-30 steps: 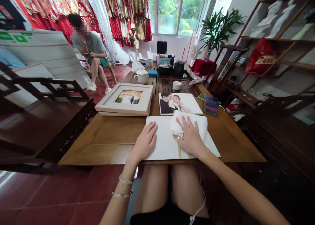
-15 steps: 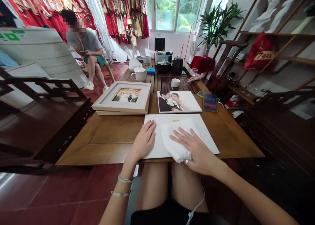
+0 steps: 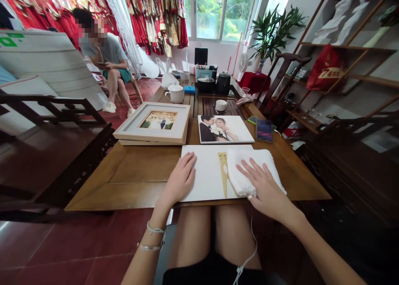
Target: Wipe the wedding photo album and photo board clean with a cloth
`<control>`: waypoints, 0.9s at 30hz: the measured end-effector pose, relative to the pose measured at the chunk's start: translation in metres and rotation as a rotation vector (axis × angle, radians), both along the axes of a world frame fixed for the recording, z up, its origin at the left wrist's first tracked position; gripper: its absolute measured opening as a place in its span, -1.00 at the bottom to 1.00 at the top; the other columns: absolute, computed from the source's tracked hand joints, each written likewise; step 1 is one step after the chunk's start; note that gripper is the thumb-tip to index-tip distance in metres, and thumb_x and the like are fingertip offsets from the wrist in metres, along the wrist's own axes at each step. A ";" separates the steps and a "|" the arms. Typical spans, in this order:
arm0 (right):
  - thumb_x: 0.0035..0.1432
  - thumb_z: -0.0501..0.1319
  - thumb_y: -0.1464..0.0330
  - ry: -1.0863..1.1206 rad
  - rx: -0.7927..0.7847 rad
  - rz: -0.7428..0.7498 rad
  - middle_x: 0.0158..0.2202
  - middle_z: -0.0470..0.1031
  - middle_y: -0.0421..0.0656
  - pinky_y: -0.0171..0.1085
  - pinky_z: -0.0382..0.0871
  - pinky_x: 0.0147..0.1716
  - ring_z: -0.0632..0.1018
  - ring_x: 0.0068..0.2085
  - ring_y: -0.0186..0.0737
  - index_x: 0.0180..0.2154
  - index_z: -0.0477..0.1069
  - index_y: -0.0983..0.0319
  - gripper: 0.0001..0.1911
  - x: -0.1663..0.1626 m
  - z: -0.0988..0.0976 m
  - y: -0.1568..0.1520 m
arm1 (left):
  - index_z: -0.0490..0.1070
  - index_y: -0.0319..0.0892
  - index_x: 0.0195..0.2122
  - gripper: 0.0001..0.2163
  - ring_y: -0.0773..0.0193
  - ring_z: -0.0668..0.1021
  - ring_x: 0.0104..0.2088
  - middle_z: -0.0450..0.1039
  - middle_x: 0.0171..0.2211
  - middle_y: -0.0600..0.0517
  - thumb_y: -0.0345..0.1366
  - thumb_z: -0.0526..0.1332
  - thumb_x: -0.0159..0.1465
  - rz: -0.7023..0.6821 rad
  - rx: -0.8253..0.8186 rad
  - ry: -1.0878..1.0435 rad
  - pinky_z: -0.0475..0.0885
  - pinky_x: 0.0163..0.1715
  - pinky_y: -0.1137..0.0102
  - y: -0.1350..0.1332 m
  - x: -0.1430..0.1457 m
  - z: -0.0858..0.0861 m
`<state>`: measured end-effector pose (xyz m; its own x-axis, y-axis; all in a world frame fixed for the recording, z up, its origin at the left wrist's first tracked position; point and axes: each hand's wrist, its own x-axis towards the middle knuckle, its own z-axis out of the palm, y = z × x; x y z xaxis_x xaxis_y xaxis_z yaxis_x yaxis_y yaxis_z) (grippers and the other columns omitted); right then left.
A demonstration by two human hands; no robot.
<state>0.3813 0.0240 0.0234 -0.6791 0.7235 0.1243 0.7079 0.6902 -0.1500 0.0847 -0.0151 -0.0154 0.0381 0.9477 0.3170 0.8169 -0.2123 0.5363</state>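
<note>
- Since half a second ago my right hand (image 3: 264,185) has slid the cloth (image 3: 254,170) from the middle of the board (image 3: 205,175) over to its right side, uncovering a gold mark (image 3: 223,173) that runs down the board's centre.
- My right fingers lie spread and flat on the cloth, pressing it down rather than pinching it; the cloth is folded and overhangs the board's right edge a little.
- My left hand (image 3: 181,179) rests palm down on the board's left part, fingers loosely apart, holding the board steady against the table (image 3: 140,173).
- The board lies flat at the near edge of the table, just in front of the photo print (image 3: 224,129) and near the frame (image 3: 154,123); a phone (image 3: 264,130) sits just beyond the cloth.
- As I judge it, I am mid-wipe — one stroke across the white face is ending at the right side.
- The next move likely calls for a return stroke leftward with even pressure, my left hand kept firm so the board does not slip off the edge — and the cloth kept flat.
</note>
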 end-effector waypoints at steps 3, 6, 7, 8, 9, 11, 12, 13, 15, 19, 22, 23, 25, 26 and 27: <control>-0.09 0.10 0.50 -0.016 -0.023 0.057 0.38 0.04 -0.11 0.25 -0.03 0.29 -0.01 0.38 0.10 0.35 0.00 0.11 -0.08 0.017 0.010 -0.033 | 0.23 -0.22 0.25 -0.58 0.05 0.17 0.35 0.17 0.31 -0.17 -0.28 -0.07 0.40 -0.006 -0.015 0.004 0.07 0.33 0.01 0.000 0.000 0.001; -0.09 0.09 0.51 -0.006 -0.102 0.120 0.37 0.08 -0.19 0.19 0.07 0.28 0.06 0.37 0.05 0.35 -0.01 0.02 -0.07 0.032 0.021 -0.040 | 0.22 -0.26 0.25 -0.57 0.04 0.15 0.36 0.15 0.32 -0.18 -0.28 -0.08 0.40 -0.005 -0.031 0.009 0.06 0.34 0.02 0.000 0.000 0.002; -0.07 0.08 0.51 0.002 -0.135 0.127 0.36 0.08 -0.20 0.18 0.08 0.28 0.07 0.37 0.04 0.35 0.01 0.01 -0.09 0.033 0.024 -0.036 | 0.22 -0.27 0.25 -0.57 0.04 0.15 0.36 0.15 0.32 -0.19 -0.27 -0.09 0.40 -0.004 -0.034 0.009 0.06 0.34 0.02 0.000 0.000 0.002; -0.05 0.08 0.50 0.015 -0.163 0.125 0.36 0.09 -0.20 0.18 0.08 0.28 0.08 0.37 0.04 0.34 0.04 0.01 -0.12 0.033 0.025 -0.028 | 0.22 -0.27 0.25 -0.57 0.04 0.15 0.36 0.15 0.32 -0.19 -0.27 -0.08 0.40 -0.003 -0.034 0.009 0.06 0.34 0.02 0.000 0.000 0.002; -0.03 0.07 0.49 0.032 -0.185 0.114 0.37 0.08 -0.19 0.19 0.06 0.28 0.07 0.37 0.04 0.33 0.06 0.03 -0.15 0.030 0.024 -0.018 | 0.22 -0.26 0.25 -0.57 0.04 0.15 0.36 0.15 0.32 -0.18 -0.27 -0.08 0.40 -0.002 -0.033 0.009 0.06 0.34 0.01 0.000 0.000 0.002; 0.01 0.07 0.47 0.069 -0.214 0.085 0.38 0.05 -0.17 0.21 -0.04 0.31 0.02 0.38 0.03 0.33 0.08 0.08 -0.20 0.022 0.021 0.006 | 0.22 -0.24 0.25 -0.58 0.04 0.15 0.36 0.15 0.32 -0.17 -0.28 -0.08 0.40 -0.003 -0.027 0.009 0.06 0.34 0.01 0.000 0.000 0.002; 0.03 0.06 0.46 0.086 -0.223 0.079 0.38 0.04 -0.16 0.21 -0.10 0.32 -0.01 0.39 0.02 0.33 0.08 0.10 -0.21 0.016 0.018 0.020 | 0.23 -0.23 0.25 -0.58 0.04 0.15 0.36 0.16 0.32 -0.17 -0.28 -0.08 0.40 -0.002 -0.027 0.010 0.06 0.34 0.01 0.000 0.000 0.002; 0.04 0.05 0.45 0.100 -0.232 0.080 0.38 0.03 -0.14 0.20 -0.15 0.33 -0.02 0.39 0.00 0.33 0.06 0.13 -0.22 0.010 0.015 0.033 | 0.22 -0.23 0.25 -0.58 0.04 0.15 0.36 0.16 0.32 -0.17 -0.29 -0.08 0.40 -0.002 -0.028 0.013 0.06 0.34 0.00 0.000 0.000 0.002; 0.07 0.05 0.43 0.114 -0.242 0.077 0.38 0.05 -0.10 0.17 -0.20 0.34 -0.03 0.39 -0.04 0.34 0.04 0.19 -0.24 -0.001 0.011 0.055 | 0.22 -0.25 0.25 -0.58 0.04 0.15 0.36 0.15 0.32 -0.18 -0.29 -0.08 0.40 -0.003 -0.036 0.018 0.06 0.34 0.01 0.000 0.000 0.002; 0.11 0.07 0.40 0.122 -0.193 0.004 0.36 0.10 -0.03 0.13 -0.16 0.34 0.03 0.38 -0.01 0.33 0.05 0.25 -0.27 -0.019 0.006 0.076 | 0.21 -0.28 0.26 -0.57 0.04 0.14 0.36 0.14 0.32 -0.19 -0.29 -0.08 0.40 -0.005 -0.047 0.016 0.05 0.35 0.02 0.000 -0.001 0.002; 0.11 0.08 0.40 0.137 -0.134 -0.052 0.37 0.09 -0.06 0.19 -0.23 0.33 -0.01 0.39 0.05 0.31 0.11 0.21 -0.30 -0.031 0.000 0.069 | 0.21 -0.29 0.26 -0.57 0.05 0.14 0.36 0.14 0.32 -0.19 -0.29 -0.07 0.40 0.002 -0.046 0.014 0.05 0.35 0.04 0.000 0.000 0.002; 0.11 0.09 0.40 0.133 -0.105 -0.070 0.36 0.09 -0.05 0.21 -0.24 0.32 -0.02 0.39 0.08 0.31 0.11 0.21 -0.30 -0.035 -0.002 0.062 | 0.21 -0.29 0.26 -0.57 0.05 0.14 0.36 0.14 0.32 -0.19 -0.29 -0.08 0.40 0.002 -0.047 0.017 0.05 0.35 0.04 0.000 0.000 0.002; 0.11 0.10 0.40 0.115 -0.050 -0.090 0.36 0.10 -0.03 0.24 -0.23 0.31 -0.03 0.39 0.12 0.31 0.10 0.23 -0.29 -0.040 -0.006 0.045 | 0.21 -0.30 0.26 -0.56 0.04 0.14 0.36 0.14 0.32 -0.19 -0.29 -0.08 0.40 0.001 -0.049 0.024 0.06 0.34 0.03 0.000 0.000 0.002; 0.10 0.10 0.40 0.108 -0.029 -0.088 0.36 0.09 -0.01 0.25 -0.21 0.30 -0.03 0.39 0.13 0.32 0.09 0.24 -0.28 -0.041 -0.007 0.034 | 0.21 -0.30 0.26 -0.56 0.04 0.14 0.36 0.14 0.33 -0.19 -0.29 -0.08 0.41 -0.001 -0.049 0.026 0.06 0.34 0.03 0.000 0.000 0.002; 0.09 0.10 0.41 0.107 -0.016 -0.077 0.36 0.08 0.00 0.26 -0.20 0.30 -0.04 0.39 0.14 0.32 0.08 0.25 -0.26 -0.042 -0.008 0.023 | 0.21 -0.30 0.26 -0.56 0.04 0.14 0.36 0.14 0.32 -0.19 -0.29 -0.09 0.41 -0.001 -0.048 0.028 0.06 0.34 0.03 0.000 0.000 0.002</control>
